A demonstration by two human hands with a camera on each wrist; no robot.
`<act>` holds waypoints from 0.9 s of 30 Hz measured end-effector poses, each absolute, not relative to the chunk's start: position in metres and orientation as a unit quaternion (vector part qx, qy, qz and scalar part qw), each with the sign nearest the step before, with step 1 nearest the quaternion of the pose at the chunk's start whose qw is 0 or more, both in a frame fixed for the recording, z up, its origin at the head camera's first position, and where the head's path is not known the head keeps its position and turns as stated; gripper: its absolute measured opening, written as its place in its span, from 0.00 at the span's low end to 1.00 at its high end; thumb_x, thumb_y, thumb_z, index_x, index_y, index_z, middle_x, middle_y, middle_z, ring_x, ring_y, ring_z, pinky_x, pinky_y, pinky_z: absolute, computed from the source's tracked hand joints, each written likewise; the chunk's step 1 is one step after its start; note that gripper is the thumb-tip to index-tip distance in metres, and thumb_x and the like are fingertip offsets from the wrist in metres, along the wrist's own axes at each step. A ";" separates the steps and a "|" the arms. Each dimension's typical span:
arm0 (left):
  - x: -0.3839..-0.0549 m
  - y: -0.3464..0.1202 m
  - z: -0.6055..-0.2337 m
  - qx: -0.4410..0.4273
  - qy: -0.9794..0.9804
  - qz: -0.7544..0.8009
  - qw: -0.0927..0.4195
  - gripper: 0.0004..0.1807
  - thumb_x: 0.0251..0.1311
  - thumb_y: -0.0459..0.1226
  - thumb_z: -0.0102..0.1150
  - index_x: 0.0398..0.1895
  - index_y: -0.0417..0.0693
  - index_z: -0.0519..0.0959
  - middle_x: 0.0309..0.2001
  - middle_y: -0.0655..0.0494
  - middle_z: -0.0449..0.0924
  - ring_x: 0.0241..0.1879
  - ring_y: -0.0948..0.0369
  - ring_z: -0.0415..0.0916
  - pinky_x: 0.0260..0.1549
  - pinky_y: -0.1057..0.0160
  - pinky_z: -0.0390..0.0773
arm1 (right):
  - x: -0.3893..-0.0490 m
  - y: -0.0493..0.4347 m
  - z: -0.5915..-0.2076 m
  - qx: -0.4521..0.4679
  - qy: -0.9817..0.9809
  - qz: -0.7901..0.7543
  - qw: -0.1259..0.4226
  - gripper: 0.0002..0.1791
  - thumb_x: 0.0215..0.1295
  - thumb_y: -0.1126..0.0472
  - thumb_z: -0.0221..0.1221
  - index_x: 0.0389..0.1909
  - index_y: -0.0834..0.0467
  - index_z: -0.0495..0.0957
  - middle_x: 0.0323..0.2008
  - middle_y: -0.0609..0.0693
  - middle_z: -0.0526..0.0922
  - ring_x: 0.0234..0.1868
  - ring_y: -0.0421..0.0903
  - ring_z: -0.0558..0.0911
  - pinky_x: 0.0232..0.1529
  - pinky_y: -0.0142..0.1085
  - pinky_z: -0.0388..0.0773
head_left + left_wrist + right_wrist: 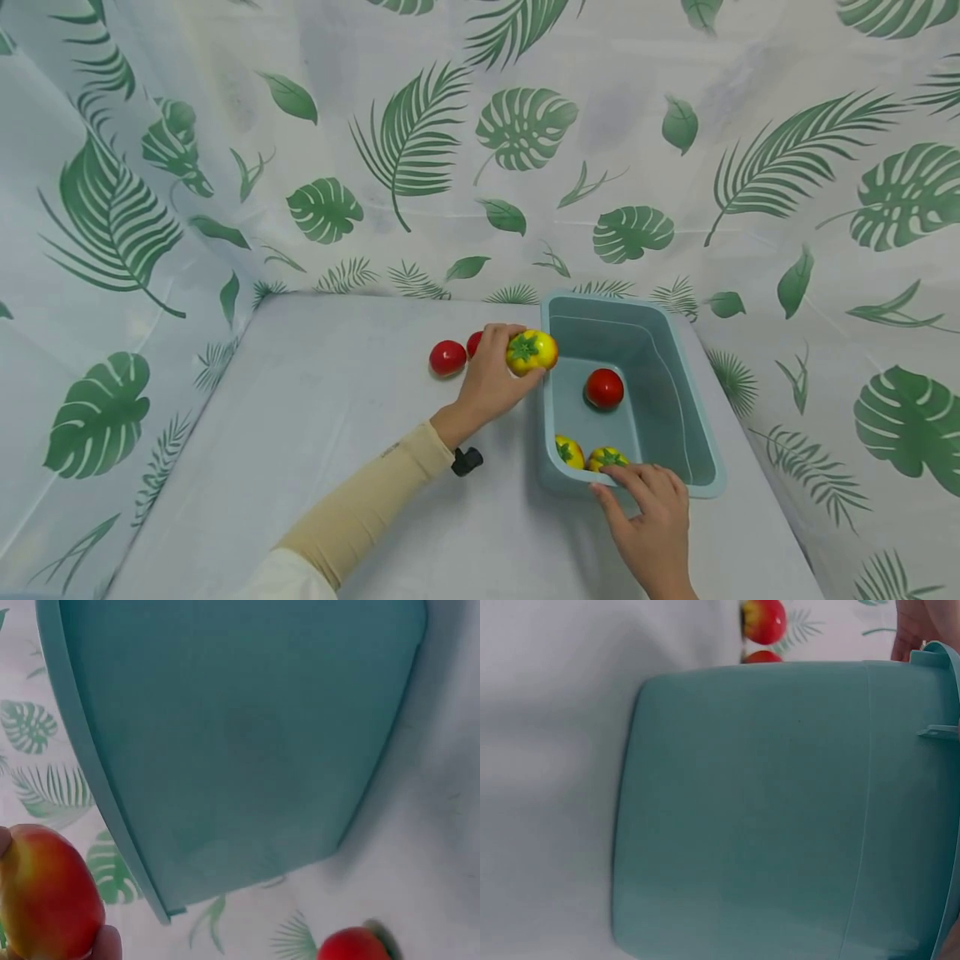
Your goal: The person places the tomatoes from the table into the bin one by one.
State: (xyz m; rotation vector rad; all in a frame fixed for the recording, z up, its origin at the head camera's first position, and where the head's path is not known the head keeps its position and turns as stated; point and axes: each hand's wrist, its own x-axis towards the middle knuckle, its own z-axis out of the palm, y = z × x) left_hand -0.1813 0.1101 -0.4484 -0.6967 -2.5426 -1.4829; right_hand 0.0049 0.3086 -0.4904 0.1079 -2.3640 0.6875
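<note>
My left hand (489, 377) grips a yellow fruit (538, 355) with a green star-shaped calyx and red blush, above the left rim of a blue-green plastic bin (669, 392). In the left wrist view, fingertips pinch the fruit's red side (54, 900). My right hand (652, 521) holds the bin's near rim, fingers over the edge and thumb outside. A red fruit (604, 389) lies on the bin's floor. Two yellow fruits (570, 454) with green calyxes lie at its near end, one partly hidden by the rim and right fingers.
Two red fruits (447, 358) lie on the pale tabletop (322, 400) left of the bin, one partly behind my left hand. A small black object (468, 461) shows beside my left wrist. Leaf-printed sheeting (420, 167) hangs behind the table and along both sides.
</note>
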 end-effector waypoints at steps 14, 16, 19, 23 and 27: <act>-0.164 0.146 -0.435 -0.359 -0.803 -0.475 -0.024 0.34 0.57 0.44 0.65 0.65 0.49 0.63 0.59 0.55 0.64 0.52 0.63 0.68 0.51 0.72 0.74 | 0.004 0.311 -0.495 0.038 -0.908 0.251 0.332 0.18 0.39 0.61 0.78 0.34 0.60 0.85 0.30 0.50 0.81 0.38 0.51 0.75 0.52 0.45 0.60; -0.161 0.148 -0.435 -0.377 -0.801 -0.464 -0.033 0.34 0.59 0.45 0.64 0.67 0.49 0.63 0.61 0.54 0.64 0.53 0.63 0.68 0.54 0.71 0.72 | 0.004 0.310 -0.495 0.038 -0.908 0.252 0.332 0.18 0.39 0.61 0.77 0.34 0.59 0.85 0.30 0.50 0.81 0.38 0.51 0.75 0.52 0.46 0.60; -0.158 0.151 -0.435 -0.393 -0.799 -0.453 -0.040 0.34 0.60 0.45 0.63 0.68 0.50 0.63 0.61 0.54 0.64 0.53 0.63 0.68 0.54 0.72 0.72 | 0.004 0.310 -0.495 0.040 -0.909 0.251 0.331 0.17 0.40 0.61 0.77 0.34 0.59 0.85 0.30 0.49 0.80 0.38 0.50 0.75 0.52 0.47 0.60; -0.156 0.151 -0.436 -0.404 -0.800 -0.441 -0.043 0.32 0.60 0.46 0.64 0.66 0.52 0.65 0.58 0.55 0.65 0.50 0.65 0.69 0.50 0.74 0.72 | 0.004 0.310 -0.493 0.047 -0.905 0.251 0.340 0.17 0.39 0.62 0.77 0.34 0.58 0.85 0.29 0.49 0.80 0.37 0.51 0.75 0.52 0.46 0.60; -0.154 0.151 -0.439 -0.422 -0.808 -0.410 -0.034 0.32 0.59 0.50 0.65 0.64 0.51 0.67 0.58 0.56 0.67 0.51 0.65 0.67 0.49 0.75 0.71 | 0.004 0.309 -0.493 0.052 -0.903 0.251 0.346 0.17 0.38 0.62 0.77 0.34 0.58 0.86 0.29 0.49 0.80 0.37 0.51 0.75 0.53 0.44 0.60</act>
